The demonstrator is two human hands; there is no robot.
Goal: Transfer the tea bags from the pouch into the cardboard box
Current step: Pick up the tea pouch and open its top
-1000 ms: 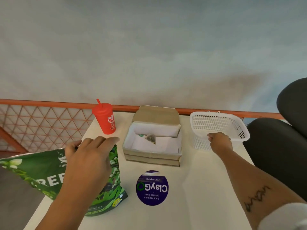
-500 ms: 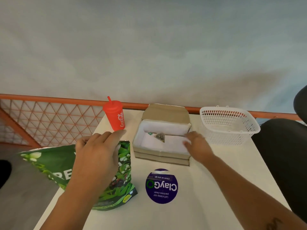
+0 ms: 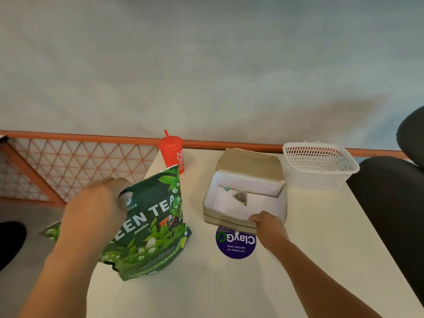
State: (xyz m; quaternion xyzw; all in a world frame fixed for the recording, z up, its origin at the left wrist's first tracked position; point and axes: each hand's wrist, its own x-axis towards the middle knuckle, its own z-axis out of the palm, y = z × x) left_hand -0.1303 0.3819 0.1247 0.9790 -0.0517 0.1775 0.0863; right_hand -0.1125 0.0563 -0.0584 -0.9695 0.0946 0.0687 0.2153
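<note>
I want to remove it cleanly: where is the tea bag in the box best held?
I would pinch the tea bag by its body, coming down from above: the cardboard box walls surround it and the lid is folded back.

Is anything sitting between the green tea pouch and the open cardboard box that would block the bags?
Nothing visible does. Only bare table separates the pouch, held by the left hand, from the cardboard box, which stands open. The red cup stands behind the pouch, off that path.
</note>
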